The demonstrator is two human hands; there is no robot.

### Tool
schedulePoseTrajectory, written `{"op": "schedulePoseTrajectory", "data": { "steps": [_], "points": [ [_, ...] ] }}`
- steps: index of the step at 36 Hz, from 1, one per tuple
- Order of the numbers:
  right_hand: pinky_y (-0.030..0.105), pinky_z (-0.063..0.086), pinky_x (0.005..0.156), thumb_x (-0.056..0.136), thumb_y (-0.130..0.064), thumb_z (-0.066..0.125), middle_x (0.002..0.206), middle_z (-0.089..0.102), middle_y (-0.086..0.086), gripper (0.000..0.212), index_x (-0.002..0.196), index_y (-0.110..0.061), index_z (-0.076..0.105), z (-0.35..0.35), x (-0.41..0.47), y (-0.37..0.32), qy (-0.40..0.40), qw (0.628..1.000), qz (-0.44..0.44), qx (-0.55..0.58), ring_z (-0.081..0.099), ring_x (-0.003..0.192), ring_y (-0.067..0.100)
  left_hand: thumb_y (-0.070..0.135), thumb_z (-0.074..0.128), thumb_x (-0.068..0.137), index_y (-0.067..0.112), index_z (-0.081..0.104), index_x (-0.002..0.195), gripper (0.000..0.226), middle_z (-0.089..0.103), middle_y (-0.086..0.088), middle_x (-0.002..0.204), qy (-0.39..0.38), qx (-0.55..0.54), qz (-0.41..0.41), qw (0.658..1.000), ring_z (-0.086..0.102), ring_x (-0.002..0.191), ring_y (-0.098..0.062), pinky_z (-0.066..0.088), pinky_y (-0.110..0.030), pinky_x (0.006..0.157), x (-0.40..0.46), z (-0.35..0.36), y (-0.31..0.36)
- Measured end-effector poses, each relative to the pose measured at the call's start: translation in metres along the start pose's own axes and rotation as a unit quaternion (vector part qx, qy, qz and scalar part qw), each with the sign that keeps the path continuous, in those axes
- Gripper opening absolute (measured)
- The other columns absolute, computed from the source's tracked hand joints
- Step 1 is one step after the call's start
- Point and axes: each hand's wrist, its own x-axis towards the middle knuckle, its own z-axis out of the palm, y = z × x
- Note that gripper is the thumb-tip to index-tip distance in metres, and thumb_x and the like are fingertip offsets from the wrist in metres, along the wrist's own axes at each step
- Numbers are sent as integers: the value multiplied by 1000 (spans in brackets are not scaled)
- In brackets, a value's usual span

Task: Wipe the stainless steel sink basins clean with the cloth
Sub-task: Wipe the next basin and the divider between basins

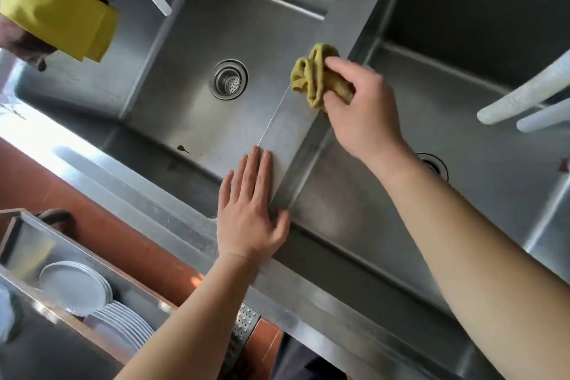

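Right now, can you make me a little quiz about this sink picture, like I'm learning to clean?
1. True or false: the right hand grips a bunched green cloth.
2. Where does the left hand rest? A) in the drain B) flat on the divider between the two basins C) on the plates
3. Fill in: the dark brown spot lies on the floor of the ____ basin, the one with the strainer drain.

Key:
1. True
2. B
3. Left
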Motion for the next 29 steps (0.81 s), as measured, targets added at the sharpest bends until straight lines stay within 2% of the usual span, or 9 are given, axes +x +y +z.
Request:
{"op": "schedulePoseTrajectory", "data": {
  "steps": [3,7,12,17,19,21,23,26,29],
  "points": [
    [33,46,94,90,-10,54,123,56,6,42,125,-30,66,20,21,-9,-42,978,-8,-204,55,110,31,41,58,75,18,13,159,98,8,-4,166,3,-1,2,1000,6,154,-21,16,-46,123,0,1,-1],
    [35,44,88,91,-6,52,121,50,6,37,119,-23,69,39,8,-10,-28,967,-14,-255,44,110,32,43,56,75,18,13,159,97,9,-4,166,5,-3,3,1000,7,154,-21,16,-46,123,0,3,-2],
    [39,43,93,91,-6,54,114,53,7,34,116,-20,71,48,-30,-6,-66,974,-35,-215,46,104,33,48,53,79,19,11,159,94,8,-4,166,1,5,7,1000,5,154,-21,12,-45,124,0,4,-2],
    [38,45,96,90,-4,58,113,53,3,39,122,-22,71,60,-71,-2,-83,986,-13,-142,50,103,29,49,51,83,15,22,157,87,16,-7,165,15,-7,11,1000,11,153,-23,20,-49,121,0,6,-3],
    [35,47,99,89,-2,60,113,53,2,39,123,-19,70,61,-78,3,-85,992,1,-92,54,106,25,50,49,85,14,23,157,85,18,-8,164,12,-8,10,1000,12,153,-23,21,-50,120,1,6,-2],
    [26,47,100,88,1,62,111,52,1,40,122,-16,71,59,-82,6,-85,995,18,-42,56,105,16,50,47,85,15,22,157,84,18,-7,165,6,-5,9,1000,11,153,-23,21,-49,121,1,5,-2],
    [17,45,99,86,3,62,110,52,-2,40,120,-16,72,54,-86,9,-90,995,46,-3,56,100,7,50,47,84,16,22,157,85,15,-6,165,1,-7,9,1000,10,153,-22,19,-48,121,1,4,-1],
    [17,47,97,83,7,63,107,57,-4,41,115,-17,74,40,-100,18,-109,987,109,50,59,92,-2,51,47,84,20,13,159,88,8,-4,166,-10,-11,8,1000,6,154,-21,15,-46,123,0,1,-1],
    [24,49,96,83,7,63,109,62,1,43,117,-18,72,16,-124,41,-91,974,202,48,62,96,10,49,50,82,19,10,159,92,8,-4,166,-22,-19,11,1000,8,153,-23,13,-44,123,-1,-5,-1]
  ]
}}
